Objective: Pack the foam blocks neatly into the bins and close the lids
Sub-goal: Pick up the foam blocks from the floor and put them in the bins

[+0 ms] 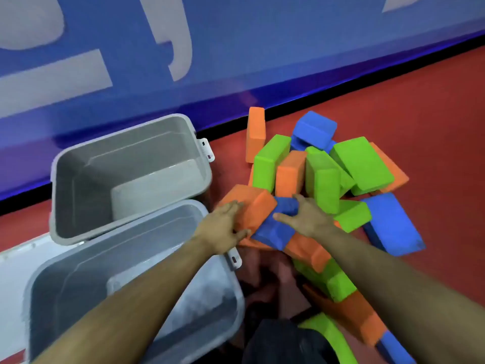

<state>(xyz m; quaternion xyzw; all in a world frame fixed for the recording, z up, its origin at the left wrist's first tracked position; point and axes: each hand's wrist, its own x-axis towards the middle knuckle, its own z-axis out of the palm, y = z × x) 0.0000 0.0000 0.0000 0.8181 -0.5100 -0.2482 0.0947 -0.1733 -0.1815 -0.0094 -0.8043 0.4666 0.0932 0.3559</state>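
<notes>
While I watch from the head view, both hands are at the near edge of the block pile.
Left hand: my left hand (223, 227) lies flat on an orange block (252, 206), fingers stretched out and pressing its top, thumb against its near side.
Right hand: my right hand (304, 216) has fingers and thumb curled round a blue block (275, 227), which sits tilted against the orange one, touching it.
Pile: the foam blocks (322, 174), orange, green and blue, lie heaped on the red floor (433, 114), right of the bins; one orange piece (256, 134) stands upright at the far side.
Far bin: a grey bin (131, 174) stands lid off against the blue wall (236, 48); I see no blocks inside.
Near bin: a second grey bin (126, 271), likewise uncovered, sits just beside it, partly under my left forearm.
Lid: a white lid (15, 261) lies flat at the left, touching the bins.
</notes>
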